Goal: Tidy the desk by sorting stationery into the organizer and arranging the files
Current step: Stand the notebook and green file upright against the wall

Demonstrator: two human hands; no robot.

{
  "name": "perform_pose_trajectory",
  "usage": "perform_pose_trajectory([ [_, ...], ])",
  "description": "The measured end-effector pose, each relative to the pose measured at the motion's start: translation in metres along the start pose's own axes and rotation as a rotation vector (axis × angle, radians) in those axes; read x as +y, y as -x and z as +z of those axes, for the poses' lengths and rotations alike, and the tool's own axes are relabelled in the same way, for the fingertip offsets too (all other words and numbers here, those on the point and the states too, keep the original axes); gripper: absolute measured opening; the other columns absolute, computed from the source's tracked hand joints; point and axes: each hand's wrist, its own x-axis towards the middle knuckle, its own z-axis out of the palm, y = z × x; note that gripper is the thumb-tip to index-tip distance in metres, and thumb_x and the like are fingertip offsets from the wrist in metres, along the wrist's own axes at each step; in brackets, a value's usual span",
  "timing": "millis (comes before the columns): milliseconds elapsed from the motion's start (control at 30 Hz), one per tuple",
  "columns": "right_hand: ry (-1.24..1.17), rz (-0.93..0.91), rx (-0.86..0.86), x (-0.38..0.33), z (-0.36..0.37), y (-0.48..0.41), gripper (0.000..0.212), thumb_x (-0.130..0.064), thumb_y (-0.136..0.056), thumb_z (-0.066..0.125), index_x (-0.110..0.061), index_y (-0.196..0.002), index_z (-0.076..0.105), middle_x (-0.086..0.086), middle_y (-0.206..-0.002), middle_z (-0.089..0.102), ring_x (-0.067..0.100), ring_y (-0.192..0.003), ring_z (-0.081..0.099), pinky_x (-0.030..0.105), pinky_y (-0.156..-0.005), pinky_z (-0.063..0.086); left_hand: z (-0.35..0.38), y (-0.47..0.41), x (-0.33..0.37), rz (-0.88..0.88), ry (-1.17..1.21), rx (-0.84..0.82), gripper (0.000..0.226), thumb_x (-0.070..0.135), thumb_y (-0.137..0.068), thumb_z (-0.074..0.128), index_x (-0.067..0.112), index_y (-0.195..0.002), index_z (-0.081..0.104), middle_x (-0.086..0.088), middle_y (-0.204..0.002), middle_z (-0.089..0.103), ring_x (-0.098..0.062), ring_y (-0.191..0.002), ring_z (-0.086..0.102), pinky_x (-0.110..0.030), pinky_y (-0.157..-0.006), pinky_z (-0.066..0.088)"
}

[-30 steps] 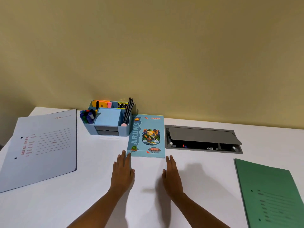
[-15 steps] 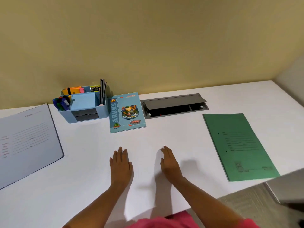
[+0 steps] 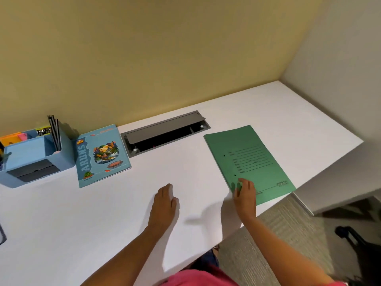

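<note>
Right hand (image 3: pixel 244 195) just reached near corner of green file (image 3: pixel 253 157), fingers straight, ungripped; left hand (image 3: pixel 165 201) flat left of file; filing starts.

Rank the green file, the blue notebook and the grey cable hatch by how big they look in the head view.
1. green file, clearly largest.
2. blue notebook.
3. grey cable hatch: longer but narrower than the notebook, so these two are close.
</note>
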Motion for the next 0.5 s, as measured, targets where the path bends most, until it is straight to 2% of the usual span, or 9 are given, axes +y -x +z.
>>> perform_pose_trajectory([
  [133,0.040,0.178,-0.036,0.040,-0.032,-0.049,0.046,-0.009,-0.091,0.056,-0.008,-0.135,0.042,0.012,-0.136,0.042,0.027,-0.123,0.043,0.041,-0.100,0.042,0.042,-0.018,0.052,-0.053,0.080,-0.103,0.044,0.016,-0.097,0.047,0.008,-0.139,0.038,-0.009,-0.138,0.046,-0.023,-0.126,0.047,-0.021,-0.104,0.029],
  [267,0.099,0.255,-0.080,0.075,-0.058,-0.096,0.059,-0.008,-0.087,0.063,-0.007,-0.140,0.036,0.015,-0.145,0.034,0.032,-0.134,0.032,0.046,-0.107,0.035,0.079,-0.039,0.097,-0.130,0.145,-0.163,0.040,0.014,-0.095,0.050,0.008,-0.135,0.043,-0.012,-0.131,0.053,-0.023,-0.120,0.052,-0.020,-0.097,0.034],
  [367,0.176,0.295,-0.142,0.096,-0.069,-0.124,0.066,-0.021,-0.084,0.069,-0.009,-0.139,0.036,0.015,-0.146,0.033,0.033,-0.135,0.030,0.049,-0.105,0.038,0.100,-0.053,0.120,-0.212,0.190,-0.157,0.039,0.012,-0.094,0.051,0.009,-0.133,0.045,-0.012,-0.128,0.058,-0.024,-0.111,0.058,-0.023,-0.092,0.040],
  [500,0.308,0.323,-0.185,0.115,-0.073,-0.146,0.074,-0.043,-0.079,0.071,-0.010,-0.135,0.036,0.015,-0.140,0.036,0.034,-0.128,0.034,0.047,-0.104,0.038,0.123,-0.064,0.140,-0.295,0.249,-0.130,0.041,0.007,-0.094,0.051,0.009,-0.134,0.044,-0.009,-0.127,0.058,-0.023,-0.110,0.059,-0.019,-0.087,0.039],
])
